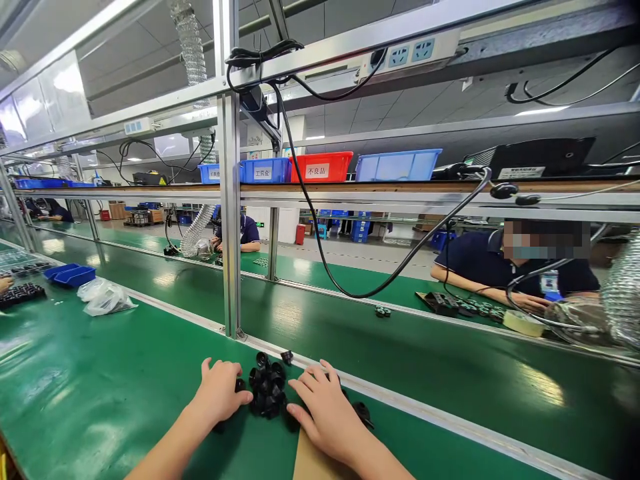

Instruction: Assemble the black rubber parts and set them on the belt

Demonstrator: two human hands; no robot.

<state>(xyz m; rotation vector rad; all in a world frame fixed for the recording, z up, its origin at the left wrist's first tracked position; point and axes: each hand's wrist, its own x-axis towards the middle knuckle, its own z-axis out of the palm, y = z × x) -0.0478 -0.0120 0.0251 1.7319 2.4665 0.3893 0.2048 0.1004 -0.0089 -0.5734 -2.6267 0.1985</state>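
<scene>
Several small black plastic parts [269,387] lie heaped on the green bench top, between my two hands. My left hand [220,392] is at the left side of the heap, its fingers bent and apart, with a black part partly showing behind them. On the right, my right hand [325,407] rests palm down over more black parts, fingers spread; what is under the palm is hidden. A single black part [287,357] sits just behind the heap by the metal rail. Beneath my right wrist is a piece of brown cardboard [313,460].
A metal post [231,220] and rail [400,400] stand behind the heap. Clear plastic bags [104,297] and blue trays [70,275] lie at the left. A black cable [320,253] hangs ahead. Across the line, a person [480,260] sits near more parts.
</scene>
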